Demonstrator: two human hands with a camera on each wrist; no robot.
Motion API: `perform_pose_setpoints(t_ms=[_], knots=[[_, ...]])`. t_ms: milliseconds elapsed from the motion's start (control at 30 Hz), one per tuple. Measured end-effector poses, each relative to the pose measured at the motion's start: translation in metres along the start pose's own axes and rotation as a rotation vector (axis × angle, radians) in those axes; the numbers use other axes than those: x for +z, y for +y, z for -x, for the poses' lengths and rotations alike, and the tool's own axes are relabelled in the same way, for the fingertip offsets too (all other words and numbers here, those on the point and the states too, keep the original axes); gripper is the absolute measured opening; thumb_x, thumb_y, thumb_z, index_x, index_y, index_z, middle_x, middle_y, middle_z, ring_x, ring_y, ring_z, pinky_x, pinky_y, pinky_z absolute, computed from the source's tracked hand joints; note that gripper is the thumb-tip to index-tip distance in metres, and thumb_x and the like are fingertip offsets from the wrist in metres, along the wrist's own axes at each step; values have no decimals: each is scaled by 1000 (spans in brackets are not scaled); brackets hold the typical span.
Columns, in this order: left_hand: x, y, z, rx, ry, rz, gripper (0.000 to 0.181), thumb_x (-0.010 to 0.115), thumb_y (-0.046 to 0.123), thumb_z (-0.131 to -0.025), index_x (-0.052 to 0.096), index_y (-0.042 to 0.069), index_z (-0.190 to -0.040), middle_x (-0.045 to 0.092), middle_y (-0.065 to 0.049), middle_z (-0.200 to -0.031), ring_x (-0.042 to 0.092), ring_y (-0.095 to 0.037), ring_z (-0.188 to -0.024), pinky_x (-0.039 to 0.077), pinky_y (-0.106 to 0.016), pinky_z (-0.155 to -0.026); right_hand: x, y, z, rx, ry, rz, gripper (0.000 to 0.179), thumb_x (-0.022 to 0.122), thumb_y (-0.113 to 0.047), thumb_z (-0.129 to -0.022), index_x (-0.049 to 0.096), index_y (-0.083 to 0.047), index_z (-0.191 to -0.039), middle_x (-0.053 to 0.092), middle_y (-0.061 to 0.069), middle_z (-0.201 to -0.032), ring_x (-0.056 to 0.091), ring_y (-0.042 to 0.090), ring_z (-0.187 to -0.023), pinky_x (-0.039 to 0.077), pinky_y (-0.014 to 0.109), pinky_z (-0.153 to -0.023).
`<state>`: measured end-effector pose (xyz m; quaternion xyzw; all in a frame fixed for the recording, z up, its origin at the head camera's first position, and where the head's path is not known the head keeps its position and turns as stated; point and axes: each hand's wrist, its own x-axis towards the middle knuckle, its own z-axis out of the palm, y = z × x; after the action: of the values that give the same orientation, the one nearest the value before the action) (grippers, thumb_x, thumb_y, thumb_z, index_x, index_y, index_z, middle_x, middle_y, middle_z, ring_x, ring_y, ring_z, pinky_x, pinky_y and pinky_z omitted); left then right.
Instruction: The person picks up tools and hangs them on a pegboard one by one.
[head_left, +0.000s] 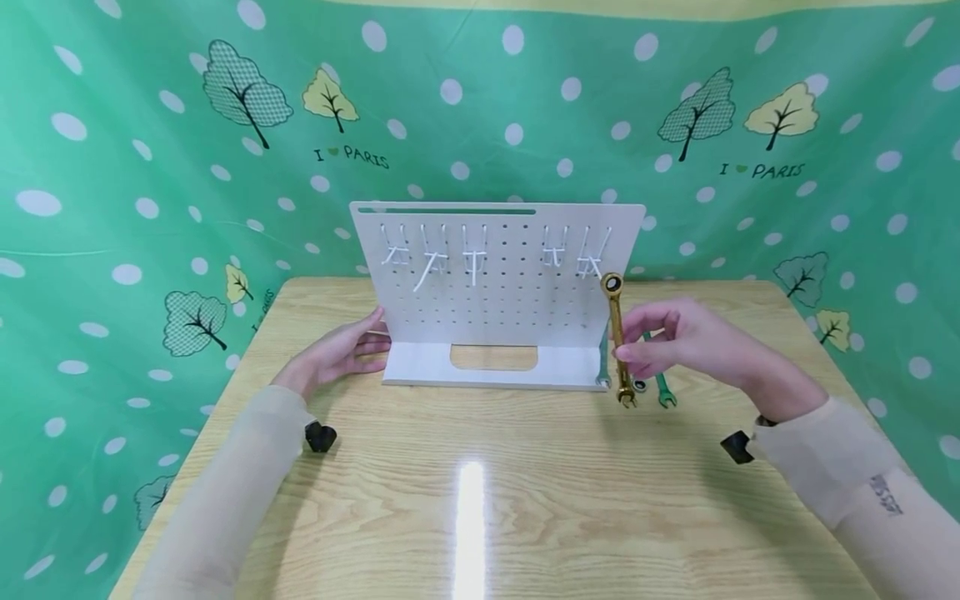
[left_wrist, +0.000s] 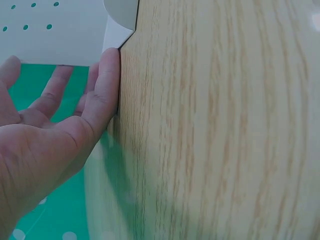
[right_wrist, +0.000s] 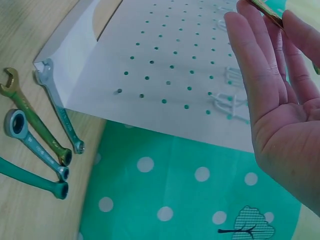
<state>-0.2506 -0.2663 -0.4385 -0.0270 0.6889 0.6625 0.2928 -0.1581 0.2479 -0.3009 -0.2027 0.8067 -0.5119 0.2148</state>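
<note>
A gold ratchet wrench [head_left: 615,312] is pinched between the thumb and fingers of my right hand [head_left: 667,337], its ring end up, near the right edge of a white pegboard [head_left: 487,304]. In the right wrist view only part of the held wrench [right_wrist: 267,11] shows. My left hand [head_left: 348,350] touches the pegboard's left edge, low down, with fairly straight fingers, as the left wrist view also shows. White double-pronged hooks [head_left: 474,258] stick out from the upper board; one right-hand hook [head_left: 592,262] is close to the wrench's ring.
Below my right hand several wrenches lie on the wooden table [head_left: 375,483]: a gold one [right_wrist: 37,117], a blue-grey one [right_wrist: 57,107], a ring-ended ratchet one [right_wrist: 37,145] and a green one [right_wrist: 30,175]. A green dotted curtain [head_left: 480,125] hangs behind.
</note>
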Motion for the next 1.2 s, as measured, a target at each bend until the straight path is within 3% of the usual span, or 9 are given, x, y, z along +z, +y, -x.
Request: perform_pose_setpoints(t_ms=[333,700,1200], knots=[[-1,-1,-2,-5,4,17,87,48,65,-99,31,-1,-153,36,-23,-150,35,-35,-139,48,-49,-109,1,13,-3,-4,1,-30,25,73,-15,-95,67,4,-111,67,21,-96,70,37,-83,63,52,-77],[-1,-1,-2,-2,9,13,87,48,65,-99,31,0,-153,36,-23,-151,35,-36,-140,48,-49,-109,4,23,-18,58,37,-56,33,76,-18,-94,66,6,-114,64,24,-106,71,32,-87,64,48,-77],[-1,-1,-3,6,13,14,86,48,64,-100,30,1,-154,36,-22,-152,36,-35,-140,48,-50,-108,5,36,-22,54,51,-120,35,74,-16,-95,62,9,-117,63,25,-107,70,33,-86,63,51,-79]])
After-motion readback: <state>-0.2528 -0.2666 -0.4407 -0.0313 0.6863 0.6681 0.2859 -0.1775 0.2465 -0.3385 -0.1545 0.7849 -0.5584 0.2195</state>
